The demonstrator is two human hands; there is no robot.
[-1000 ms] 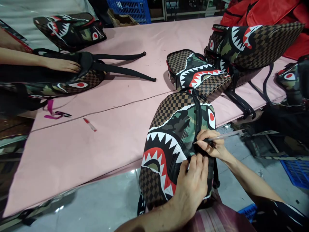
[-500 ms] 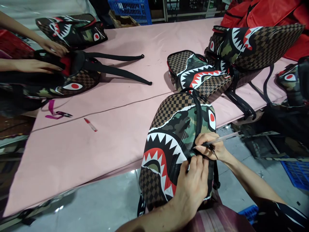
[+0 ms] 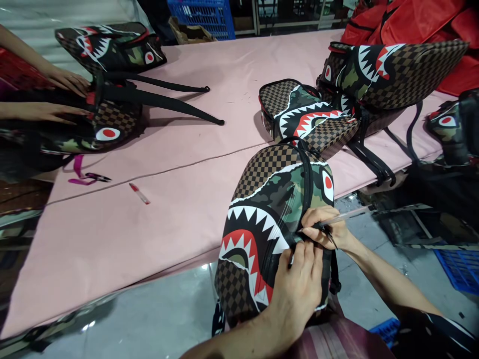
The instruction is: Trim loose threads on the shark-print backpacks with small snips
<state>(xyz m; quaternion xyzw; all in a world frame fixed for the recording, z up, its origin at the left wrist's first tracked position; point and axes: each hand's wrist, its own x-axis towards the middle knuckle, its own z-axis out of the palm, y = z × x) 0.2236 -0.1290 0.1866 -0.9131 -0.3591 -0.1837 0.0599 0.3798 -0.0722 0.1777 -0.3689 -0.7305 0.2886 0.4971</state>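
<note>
A backpack [image 3: 262, 189] with brown checks, camouflage and a shark-mouth print leans upright in front of me at the table's edge. My left hand [image 3: 299, 279] presses on its front, fingers together and bent against the surface beside the dark seam. Just above those fingertips, my right hand [image 3: 324, 227] is closed round a clear-barrelled pen [image 3: 348, 214], its barrel pointing up to the right. A small dark pointed thing also shows under the right hand; I cannot make out what it is. The right fingertips hide the pen's tip at the bag.
On the pink-covered table [image 3: 179, 199] lie a red-and-clear pen [image 3: 139, 193] and thread snips [image 3: 98, 177] with purple ribbon. More shark backpacks [image 3: 407, 75] are piled at right. At left, a co-worker's hands [image 3: 63, 112] handle another backpack [image 3: 119, 119].
The co-worker's backpack and its straps have shifted left, and the co-worker's upper hand has moved left and slightly down. My hands and the backpack before me have hardly moved.
</note>
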